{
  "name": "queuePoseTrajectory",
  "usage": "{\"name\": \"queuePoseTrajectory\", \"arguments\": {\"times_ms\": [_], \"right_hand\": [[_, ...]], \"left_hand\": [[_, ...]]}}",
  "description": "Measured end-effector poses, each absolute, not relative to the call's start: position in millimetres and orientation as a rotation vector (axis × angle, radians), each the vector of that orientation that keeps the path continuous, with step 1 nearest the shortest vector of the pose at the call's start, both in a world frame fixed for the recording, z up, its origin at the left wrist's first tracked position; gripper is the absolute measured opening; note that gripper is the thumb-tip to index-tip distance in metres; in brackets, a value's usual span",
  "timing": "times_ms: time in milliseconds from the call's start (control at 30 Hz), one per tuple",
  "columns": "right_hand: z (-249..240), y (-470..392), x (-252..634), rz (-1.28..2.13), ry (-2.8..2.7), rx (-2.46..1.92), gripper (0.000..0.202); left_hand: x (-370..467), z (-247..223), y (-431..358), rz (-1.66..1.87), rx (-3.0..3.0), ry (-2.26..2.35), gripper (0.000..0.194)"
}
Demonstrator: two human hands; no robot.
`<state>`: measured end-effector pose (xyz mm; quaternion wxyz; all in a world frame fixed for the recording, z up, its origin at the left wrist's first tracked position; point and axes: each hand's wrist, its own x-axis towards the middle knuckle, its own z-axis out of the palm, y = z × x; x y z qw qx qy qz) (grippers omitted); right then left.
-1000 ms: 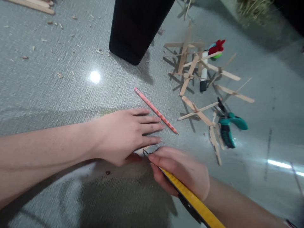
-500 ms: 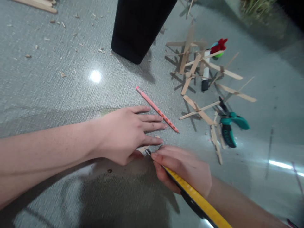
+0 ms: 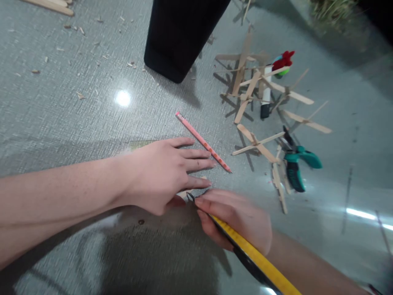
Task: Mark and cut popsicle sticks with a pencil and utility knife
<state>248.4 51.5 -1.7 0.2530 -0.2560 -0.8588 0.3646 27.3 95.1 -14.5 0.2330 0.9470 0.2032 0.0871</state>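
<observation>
My left hand (image 3: 166, 172) lies palm down on the grey textured table, fingers spread, over a small wooden piece (image 3: 184, 193) that is mostly hidden. My right hand (image 3: 236, 217) is closed round a yellow and black tool (image 3: 254, 254) with a dark pointed tip, which meets the wooden piece beside my left thumb. Just beyond my left fingertips lies a pink pencil (image 3: 204, 142).
Crossed wooden sticks (image 3: 245, 96) stand at upper right, with a white marker (image 3: 266, 92) and a red fuzzy item (image 3: 283, 60). Green-handled pliers (image 3: 294, 164) lie right. A black object (image 3: 181, 37) is at top centre; more sticks (image 3: 55, 6) lie top left.
The tool tip and my right hand have shifted very slightly left. My left hand has stayed in place.
</observation>
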Motion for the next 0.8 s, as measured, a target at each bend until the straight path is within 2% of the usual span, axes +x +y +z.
{"name": "queuePoseTrajectory", "arguments": {"times_ms": [100,333,633,800], "right_hand": [[-2.8,49.8,249.2,1.012,-2.336,-0.684,0.046],[-7.0,43.8,256.4,1.071,-2.328,-0.687,0.024],[-0.6,47.8,254.1,1.054,-2.338,-0.690,0.040],[-3.2,47.2,253.5,1.035,-2.318,-0.731,0.032]], "left_hand": [[27.0,-16.2,94.7,0.249,2.614,0.563,0.058],[28.3,-16.2,94.4,0.266,2.601,0.567,0.056],[28.7,-14.5,94.2,0.252,2.605,0.581,0.055],[28.7,-15.6,94.1,0.267,2.594,0.574,0.057]]}}
